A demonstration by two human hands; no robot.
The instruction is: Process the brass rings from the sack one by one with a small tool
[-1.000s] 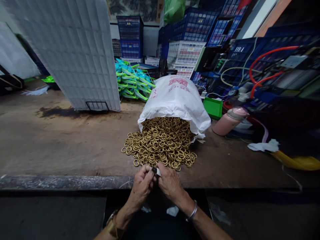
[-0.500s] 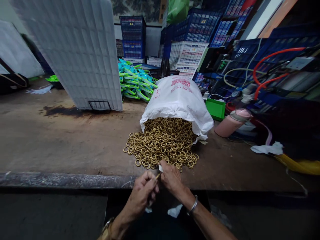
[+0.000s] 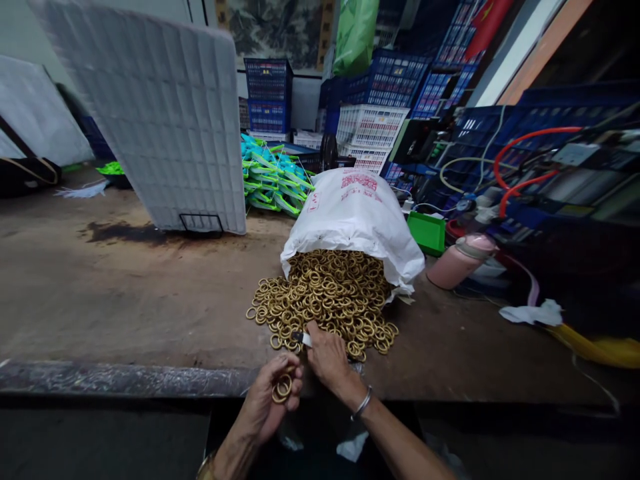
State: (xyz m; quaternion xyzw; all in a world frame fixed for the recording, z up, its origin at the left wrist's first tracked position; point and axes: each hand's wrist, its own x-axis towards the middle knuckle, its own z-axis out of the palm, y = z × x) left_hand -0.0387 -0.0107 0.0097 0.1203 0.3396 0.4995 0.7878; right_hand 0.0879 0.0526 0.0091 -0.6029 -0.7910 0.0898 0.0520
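- At the bottom centre of the frame, the left hand (image 3: 263,405) is turned palm up, its fingers curled around a few brass-coloured rings (image 3: 282,388); how many lie deeper in the palm cannot be told.
- Just above and to the right of it, the right hand (image 3: 329,360) reaches palm down over the front edge of the ring pile (image 3: 333,300). A small white piece with a dark end (image 3: 302,339) sits at its fingertips; whether it is gripped or worn, and whether these fingers hold a ring, I cannot tell.
- For picking up, I would work from this near edge, where single rings lie flatter and should come away without dragging others.
- The left fingers would do best cupped but loose, so the rings stay together yet can be fed forward singly; too slack a curl could drop them past the surface (image 3: 165,300) edge.
- It seems wise to point that dark end away from the left fingers.
- Beyond, at the frame's centre, the pile spills from the mouth of a white sack (image 3: 350,210) lying on its side; leaving the sack undisturbed should avoid a slide of rings.
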